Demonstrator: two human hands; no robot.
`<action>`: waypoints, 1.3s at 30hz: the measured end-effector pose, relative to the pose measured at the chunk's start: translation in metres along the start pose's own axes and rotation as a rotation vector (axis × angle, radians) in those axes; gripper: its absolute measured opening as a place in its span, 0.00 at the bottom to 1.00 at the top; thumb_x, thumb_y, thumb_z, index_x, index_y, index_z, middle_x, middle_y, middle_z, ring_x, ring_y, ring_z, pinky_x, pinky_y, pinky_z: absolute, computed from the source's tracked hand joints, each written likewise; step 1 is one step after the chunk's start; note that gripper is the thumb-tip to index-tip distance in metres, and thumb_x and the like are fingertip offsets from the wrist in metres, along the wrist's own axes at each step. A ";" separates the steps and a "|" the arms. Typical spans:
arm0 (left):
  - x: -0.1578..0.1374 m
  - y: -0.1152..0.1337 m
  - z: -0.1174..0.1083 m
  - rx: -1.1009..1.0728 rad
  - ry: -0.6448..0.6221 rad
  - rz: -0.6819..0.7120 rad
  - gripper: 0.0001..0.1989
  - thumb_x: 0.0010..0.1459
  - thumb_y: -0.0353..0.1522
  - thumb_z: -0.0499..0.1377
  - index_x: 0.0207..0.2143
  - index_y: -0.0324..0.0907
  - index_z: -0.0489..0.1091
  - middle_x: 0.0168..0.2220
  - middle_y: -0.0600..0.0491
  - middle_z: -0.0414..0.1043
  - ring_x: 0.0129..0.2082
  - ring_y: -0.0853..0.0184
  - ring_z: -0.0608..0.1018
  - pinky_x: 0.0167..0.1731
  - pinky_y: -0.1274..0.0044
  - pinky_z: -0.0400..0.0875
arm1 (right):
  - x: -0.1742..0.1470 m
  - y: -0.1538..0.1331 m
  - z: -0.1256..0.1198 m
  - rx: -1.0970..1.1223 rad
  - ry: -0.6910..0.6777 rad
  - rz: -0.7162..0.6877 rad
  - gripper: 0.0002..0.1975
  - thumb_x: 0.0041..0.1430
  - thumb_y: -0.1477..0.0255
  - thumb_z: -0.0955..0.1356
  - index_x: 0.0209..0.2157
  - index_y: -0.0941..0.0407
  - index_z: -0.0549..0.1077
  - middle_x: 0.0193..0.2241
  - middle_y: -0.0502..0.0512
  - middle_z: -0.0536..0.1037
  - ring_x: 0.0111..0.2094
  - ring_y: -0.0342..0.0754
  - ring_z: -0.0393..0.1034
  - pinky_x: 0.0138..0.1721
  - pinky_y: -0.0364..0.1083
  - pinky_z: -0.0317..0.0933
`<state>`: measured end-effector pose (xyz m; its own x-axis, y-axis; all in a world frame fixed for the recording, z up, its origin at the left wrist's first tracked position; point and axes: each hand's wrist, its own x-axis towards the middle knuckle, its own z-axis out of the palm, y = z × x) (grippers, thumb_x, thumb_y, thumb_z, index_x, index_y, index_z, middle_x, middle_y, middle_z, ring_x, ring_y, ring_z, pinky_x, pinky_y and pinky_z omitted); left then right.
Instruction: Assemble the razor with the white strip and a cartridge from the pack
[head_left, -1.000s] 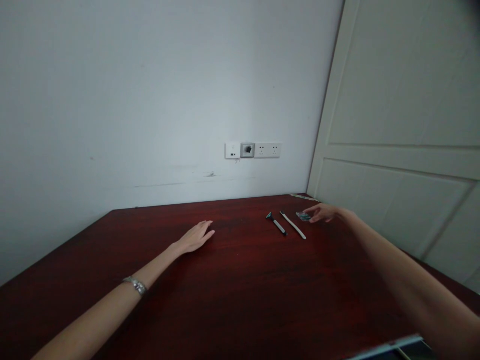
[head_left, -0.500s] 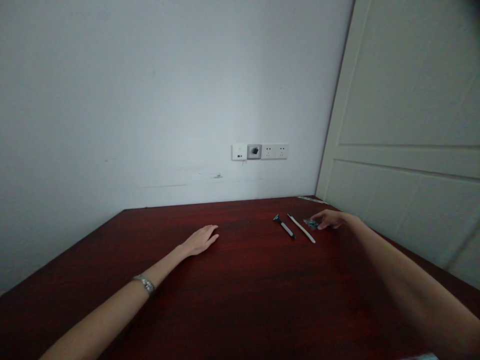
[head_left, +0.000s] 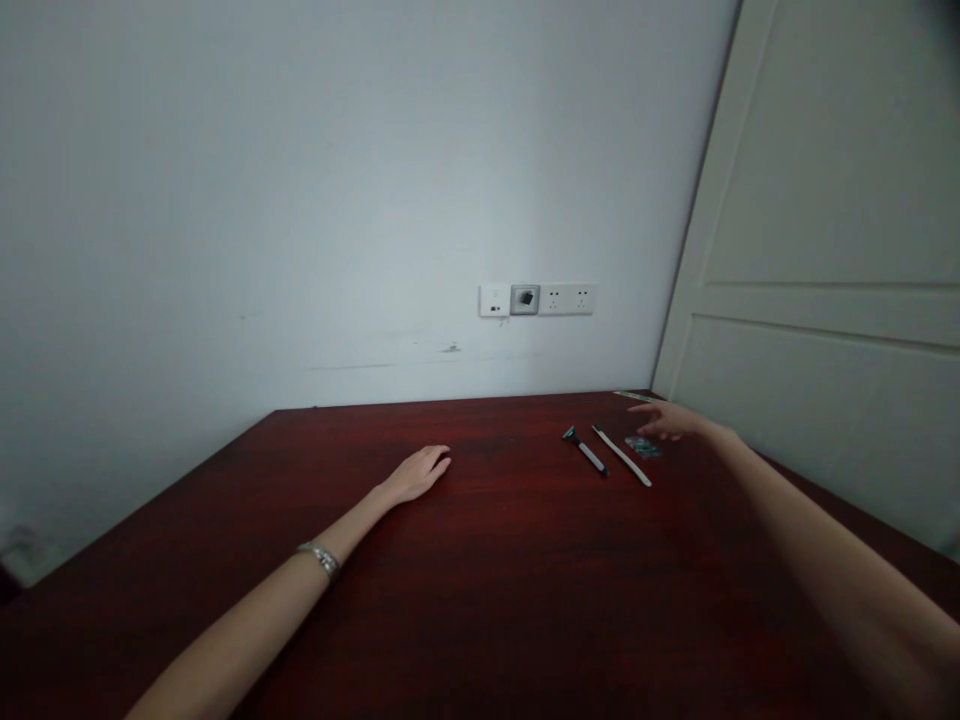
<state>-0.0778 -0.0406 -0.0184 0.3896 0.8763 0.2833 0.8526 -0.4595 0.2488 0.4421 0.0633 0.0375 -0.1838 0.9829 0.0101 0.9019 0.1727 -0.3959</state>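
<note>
In the head view, the person's left hand (head_left: 415, 474) rests on the table (head_left: 487, 580), loose and holding nothing. The right hand (head_left: 664, 420) hangs over the packet (head_left: 643, 447), fingers spread, no grip; can't tell if they're touching. The packet lies flat beside the strip (head_left: 622, 458), with the razor (head_left: 589, 455) just past that. Risk here imo: a low sweep of those fingers could skid the packet into the strip, since the plastic looks slick.

Item: one small packet (head_left: 643, 448), clear, greenish within (contents too small for me to identify from here). Pose: lying flat on the dark red tabletop (head_left: 525, 560), just right of the white strip (head_left: 622, 457), by the right hand (head_left: 666, 420); contact, I cannot tell.
</note>
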 end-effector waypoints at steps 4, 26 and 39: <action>-0.004 0.001 -0.002 -0.001 0.028 0.013 0.25 0.62 0.44 0.38 0.52 0.39 0.61 0.53 0.46 0.64 0.53 0.64 0.66 0.54 0.72 0.58 | 0.000 -0.049 0.017 0.022 0.048 -0.184 0.22 0.54 0.68 0.64 0.50 0.60 0.68 0.24 0.56 0.74 0.22 0.45 0.66 0.25 0.44 0.61; -0.018 -0.014 0.002 0.041 0.056 0.012 0.17 0.59 0.35 0.48 0.47 0.39 0.69 0.50 0.47 0.68 0.53 0.62 0.66 0.53 0.71 0.60 | -0.024 -0.218 0.158 -0.154 0.098 -0.650 0.23 0.58 0.62 0.60 0.52 0.55 0.67 0.50 0.63 0.67 0.50 0.56 0.61 0.50 0.53 0.57; -0.018 -0.018 0.008 0.004 0.009 -0.052 0.19 0.61 0.35 0.44 0.50 0.43 0.66 0.56 0.50 0.62 0.58 0.62 0.60 0.55 0.69 0.57 | -0.034 -0.212 0.180 -0.151 0.179 -0.591 0.20 0.61 0.64 0.56 0.50 0.53 0.69 0.52 0.57 0.68 0.53 0.54 0.61 0.51 0.54 0.57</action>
<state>-0.0972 -0.0472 -0.0359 0.3418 0.8977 0.2782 0.8731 -0.4128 0.2595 0.1867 -0.0179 -0.0444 -0.6112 0.7117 0.3463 0.7155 0.6839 -0.1427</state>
